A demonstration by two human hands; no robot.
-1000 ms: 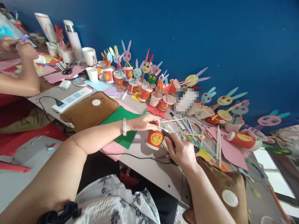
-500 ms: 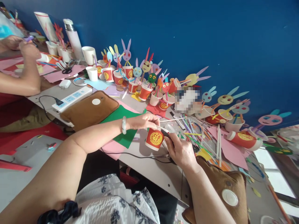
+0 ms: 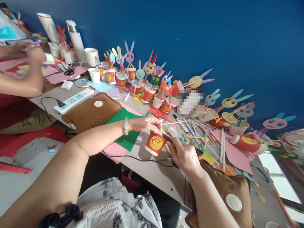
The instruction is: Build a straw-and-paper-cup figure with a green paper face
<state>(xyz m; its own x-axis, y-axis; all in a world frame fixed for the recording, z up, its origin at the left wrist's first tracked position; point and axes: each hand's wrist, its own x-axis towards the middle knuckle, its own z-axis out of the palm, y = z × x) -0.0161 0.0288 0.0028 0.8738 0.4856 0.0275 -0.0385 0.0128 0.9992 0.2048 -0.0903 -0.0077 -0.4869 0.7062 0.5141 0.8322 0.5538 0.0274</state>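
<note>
My left hand [image 3: 152, 123], with a pale bangle at the wrist, is closed on the rim of a red paper cup [image 3: 155, 143] with a yellow round print. The cup tilts, its open end up and to the right. A slim dark tool [image 3: 167, 136] with a lighter, blade-like end lies against the cup's rim; its exact kind I cannot make out. My right hand [image 3: 184, 155] is closed around that tool, and its fingers partly hide it. Beneath my left wrist lies a green sheet [image 3: 130, 141] on pink paper.
Several paper cups with paper rabbit figures [image 3: 140, 74] line the blue wall. Loose pipe cleaners and sticks [image 3: 197, 129] lie right of the cup. Brown cushion-like pads [image 3: 92, 110] flank my arms. A power strip [image 3: 74, 100] and a co-worker's hand [image 3: 35, 53] are at left.
The cup has shifted slightly left and down and tilted more. The tool now reaches along its rim. At the left, the co-worker's hands have moved a little to the right.
</note>
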